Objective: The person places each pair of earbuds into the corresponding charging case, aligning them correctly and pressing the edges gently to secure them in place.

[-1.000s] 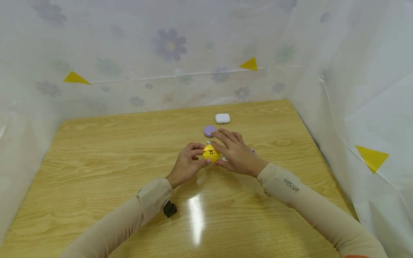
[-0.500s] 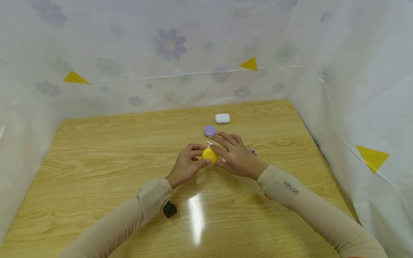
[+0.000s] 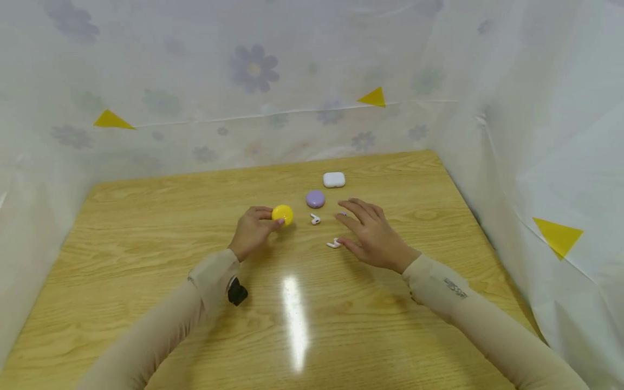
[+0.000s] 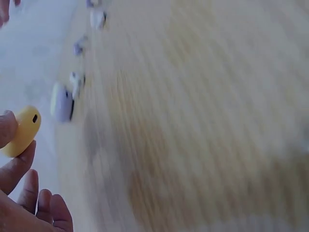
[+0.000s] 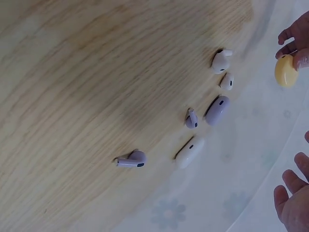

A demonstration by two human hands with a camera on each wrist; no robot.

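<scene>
My left hand (image 3: pixel 253 230) pinches a round yellow earbud case (image 3: pixel 283 215) between thumb and fingers, lid closed, its small dark port (image 4: pixel 35 118) facing the left wrist camera. My right hand (image 3: pixel 372 235) holds nothing, fingers spread above the table. By its thumb tip lies a white earbud (image 3: pixel 334 244); another white earbud (image 3: pixel 315 220) rests between the hands. Behind that one sits a round purple earbud case (image 3: pixel 315 199), and farther back a white earbud case (image 3: pixel 333 180). Two purple earbuds, one upright (image 5: pixel 191 118) and one lying (image 5: pixel 131 159), show in the right wrist view.
The wood table (image 3: pixel 161 233) has white flower-patterned sheeting (image 3: pixel 205 135) behind it and more sheeting along its sides. Yellow triangles (image 3: pixel 558 237) are stuck on the sheeting. A black strap piece (image 3: pixel 237 292) hangs at the left wrist.
The yellow case's lid came down over its printed face. My left hand then carried it left and away, while my right hand drew off to the right, uncovering the white earbuds.
</scene>
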